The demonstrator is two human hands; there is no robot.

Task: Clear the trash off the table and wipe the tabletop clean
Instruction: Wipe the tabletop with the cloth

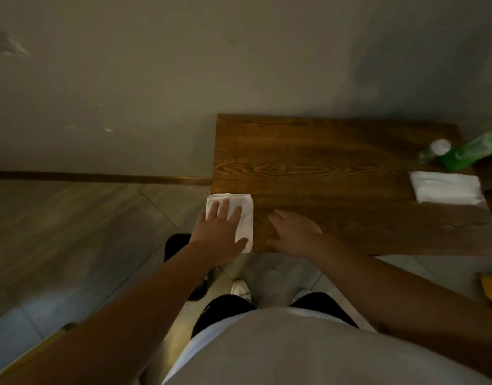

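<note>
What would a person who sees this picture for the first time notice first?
First, the left hand lies flat on a white cloth at the near left corner of the wooden table; the cloth hangs a little over the edge. The right hand rests open on the bare wood beside it. At the far right end lie a green bottle with a white cap and a white napkin.

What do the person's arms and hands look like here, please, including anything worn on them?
Both arms are bare to where they leave view, with no sleeve visible. The left hand and right hand wear no gloves; I see no rings, watch or wristband, though the dim picture is soft.
</note>
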